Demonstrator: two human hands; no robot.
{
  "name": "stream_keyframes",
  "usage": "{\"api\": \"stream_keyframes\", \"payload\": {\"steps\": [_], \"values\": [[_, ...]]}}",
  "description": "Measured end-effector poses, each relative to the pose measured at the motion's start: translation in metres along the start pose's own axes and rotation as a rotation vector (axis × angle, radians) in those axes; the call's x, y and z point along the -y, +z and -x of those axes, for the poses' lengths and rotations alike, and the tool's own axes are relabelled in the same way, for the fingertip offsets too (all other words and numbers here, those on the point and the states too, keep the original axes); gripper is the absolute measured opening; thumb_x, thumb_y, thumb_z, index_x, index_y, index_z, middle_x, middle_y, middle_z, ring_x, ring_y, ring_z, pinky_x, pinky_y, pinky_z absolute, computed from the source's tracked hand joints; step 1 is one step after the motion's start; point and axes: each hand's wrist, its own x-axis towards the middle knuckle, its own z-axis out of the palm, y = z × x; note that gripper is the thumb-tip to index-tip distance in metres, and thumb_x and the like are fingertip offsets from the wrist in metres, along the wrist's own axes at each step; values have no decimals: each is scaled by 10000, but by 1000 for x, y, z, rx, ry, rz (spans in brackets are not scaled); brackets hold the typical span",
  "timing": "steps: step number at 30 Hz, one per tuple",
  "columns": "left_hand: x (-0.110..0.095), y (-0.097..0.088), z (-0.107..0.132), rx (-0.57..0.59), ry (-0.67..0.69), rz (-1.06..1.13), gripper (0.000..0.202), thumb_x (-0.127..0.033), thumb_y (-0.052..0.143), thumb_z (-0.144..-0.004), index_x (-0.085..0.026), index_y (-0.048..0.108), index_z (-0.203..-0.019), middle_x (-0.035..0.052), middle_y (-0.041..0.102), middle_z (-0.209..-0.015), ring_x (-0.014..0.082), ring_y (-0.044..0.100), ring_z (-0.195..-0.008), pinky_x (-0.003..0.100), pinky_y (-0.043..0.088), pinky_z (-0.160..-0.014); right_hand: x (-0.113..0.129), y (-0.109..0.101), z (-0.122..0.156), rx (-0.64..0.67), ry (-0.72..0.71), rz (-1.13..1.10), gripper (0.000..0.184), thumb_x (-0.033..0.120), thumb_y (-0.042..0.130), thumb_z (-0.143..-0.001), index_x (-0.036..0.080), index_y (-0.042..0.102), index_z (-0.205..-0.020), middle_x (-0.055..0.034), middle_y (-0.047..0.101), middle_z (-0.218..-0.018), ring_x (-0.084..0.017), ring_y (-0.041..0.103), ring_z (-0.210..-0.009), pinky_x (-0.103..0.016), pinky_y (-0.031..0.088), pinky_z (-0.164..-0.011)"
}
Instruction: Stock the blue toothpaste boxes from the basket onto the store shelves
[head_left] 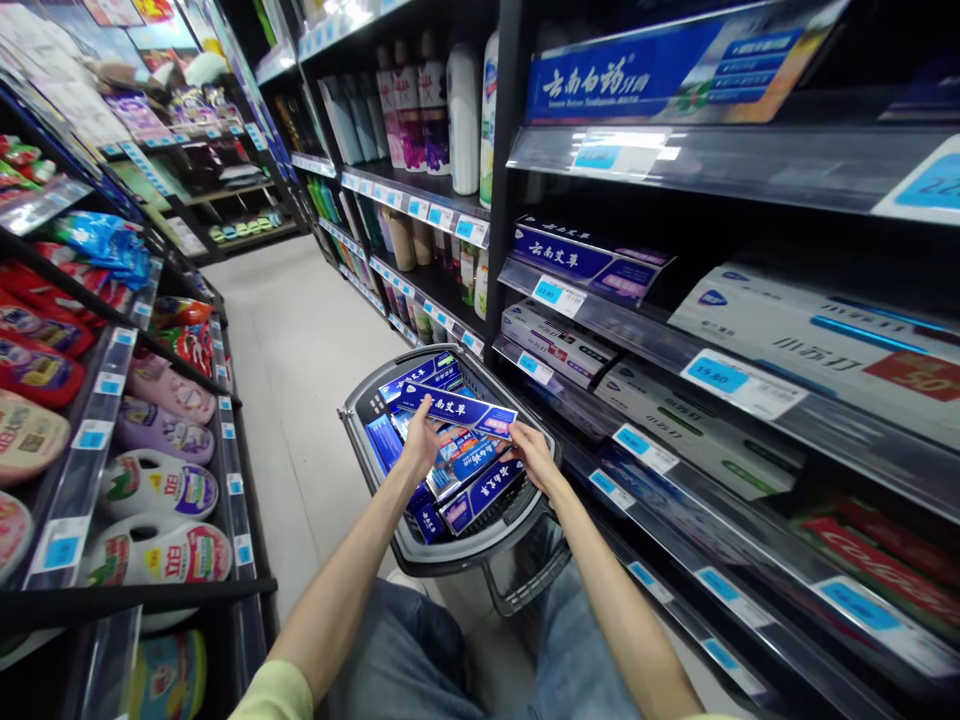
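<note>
A long dark-blue toothpaste box [459,408] with white lettering and a purple-pink end is held level between both my hands. My left hand [421,436] grips it toward its left end, thumb on top. At its right end, my right hand [534,455] pinches the corner with curled fingers. Just beneath is a grey shopping basket [450,562] holding several more blue toothpaste boxes [486,494], lying at different angles. The held box covers part of those below.
Toothpaste shelves [600,320] with price tags rise close on my right. Detergent bottles [161,550] line the low shelves on the left. A pale floor aisle [277,330] runs ahead, and the basket's handle [525,590] hangs toward my knees.
</note>
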Motion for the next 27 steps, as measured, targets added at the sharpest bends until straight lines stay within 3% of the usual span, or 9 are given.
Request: {"api": "stream_keyframes", "payload": {"steps": [9,16,24,27], "values": [[-6,-6,-4,30,68,19,527,-624,498,-916,-191,598,-1199,117,666,-1193,276,637,-1095,487,571,-923,-3,-2,-4,-27,-28,11,401,529,725,-800,211,731,-1045,-49,742,-948,-187,672,-712,-278,548,-559],[-8,-7,-4,35,108,38,560,-640,398,-953,-209,581,-1262,117,656,-1213,258,644,-1052,494,577,-893,-3,-2,-3,-45,-36,6,403,521,739,-786,209,739,-1041,-67,730,-1026,-188,665,-723,-278,538,-562],[-8,-9,2,-23,99,43,563,-644,374,-960,-194,618,-1194,103,670,-1096,240,647,-982,481,576,-901,-3,-2,-1,-17,-23,24,404,544,732,-785,220,741,-1026,-63,733,-1020,-202,661,-742,-296,542,-594],[-10,-15,3,26,89,47,586,-660,367,-954,-186,631,-1175,113,680,-1064,254,645,-1008,490,572,-904,-5,-3,-1,12,-23,41,381,534,729,-796,216,734,-1006,-60,726,-969,-195,655,-743,-281,541,-598]]}}
